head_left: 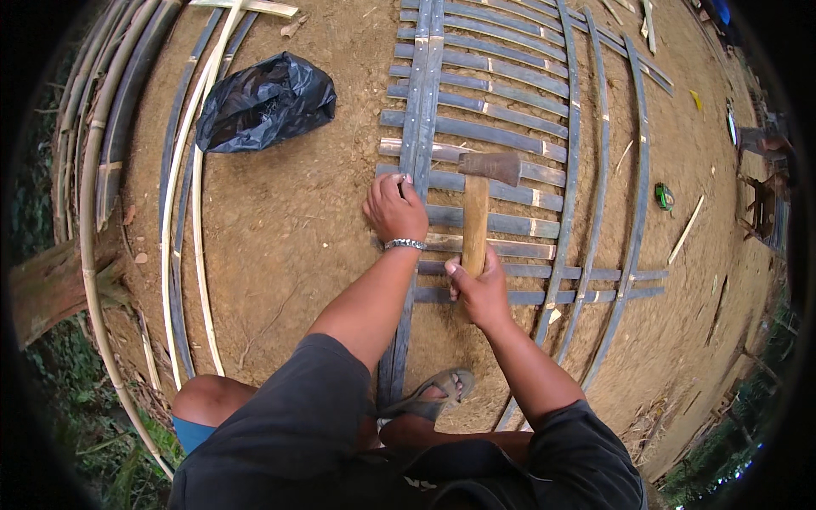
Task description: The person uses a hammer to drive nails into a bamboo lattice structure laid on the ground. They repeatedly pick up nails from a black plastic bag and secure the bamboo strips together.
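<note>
My right hand (482,289) is wrapped round the light wooden handle of a hatchet (476,204). Its rusty head is raised over the slats of a bamboo panel (493,132), blade pointing right. My left hand (398,206), with a bracelet at the wrist, rests on the panel's left upright strips (418,110) where a slat crosses them. Its thumb and fingers are drawn together in a pinch; what they hold, if anything, is too small to make out. Small shiny nail heads dot the upright strips further up.
A black plastic bag (268,102) lies on the dirt at the left, beside long bamboo strips (201,255). Bamboo poles (98,127) line the far left. A green tape measure (664,196) sits right of the panel. My sandalled foot (438,391) is near the panel's lower left.
</note>
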